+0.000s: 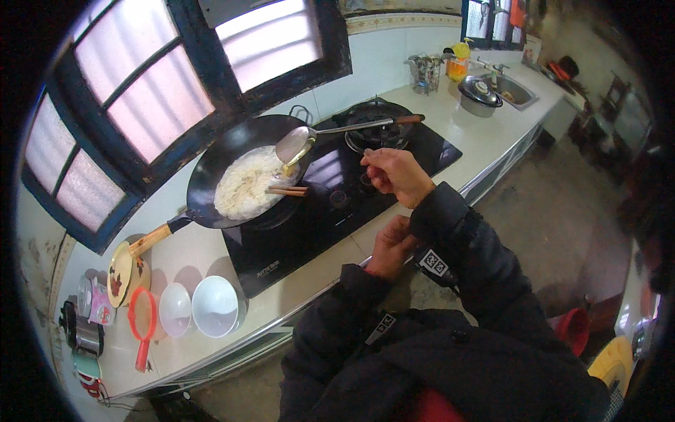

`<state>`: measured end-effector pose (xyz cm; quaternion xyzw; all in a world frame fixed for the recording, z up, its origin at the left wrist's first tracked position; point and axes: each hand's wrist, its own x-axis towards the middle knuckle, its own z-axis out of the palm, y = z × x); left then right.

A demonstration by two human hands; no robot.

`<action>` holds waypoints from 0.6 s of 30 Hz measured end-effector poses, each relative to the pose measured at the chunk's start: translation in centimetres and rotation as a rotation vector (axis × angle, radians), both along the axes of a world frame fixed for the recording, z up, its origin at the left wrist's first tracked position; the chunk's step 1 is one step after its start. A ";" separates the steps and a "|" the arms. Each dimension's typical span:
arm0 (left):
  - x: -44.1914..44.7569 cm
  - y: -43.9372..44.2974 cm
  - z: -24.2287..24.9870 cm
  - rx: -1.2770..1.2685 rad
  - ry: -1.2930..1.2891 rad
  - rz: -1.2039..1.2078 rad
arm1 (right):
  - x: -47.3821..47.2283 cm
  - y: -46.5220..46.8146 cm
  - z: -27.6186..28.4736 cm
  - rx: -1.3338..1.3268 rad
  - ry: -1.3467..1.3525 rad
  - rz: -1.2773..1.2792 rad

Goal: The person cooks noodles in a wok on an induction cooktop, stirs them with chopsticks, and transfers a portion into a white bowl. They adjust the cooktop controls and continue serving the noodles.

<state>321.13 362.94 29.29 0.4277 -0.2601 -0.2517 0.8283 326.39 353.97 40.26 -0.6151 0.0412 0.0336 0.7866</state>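
My right hand (396, 174) is over the front of the black glass cooktop (337, 211), fingers curled in and nothing visible in them. Below it, my left hand (390, 248) grips the cuff of the right sleeve (440, 211); the sleeve partly hides its fingers. To the left, a black wok (203, 192) with a wooden handle sits on a burner. Pale noodles (245, 184) lie in whitish liquid inside it. A metal ladle (296, 145) lies across the wok's rim, its handle reaching over the other burner. Brown chopsticks (287, 191) lean out of the noodles.
Two white bowls (215, 306), a red-rimmed strainer (142, 316) and a yellow enamel pot (138, 274) stand left of the cooktop. Rightward are a utensil rack (426, 74), a lidded pot (479, 97) and a sink (514, 92). Barred windows (158, 100) rise behind the wok.
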 end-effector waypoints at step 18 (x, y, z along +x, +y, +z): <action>3.0 2.0 1.3 0.287 -0.207 0.205 | 1.0 0.7 0.4 0.160 -0.093 0.014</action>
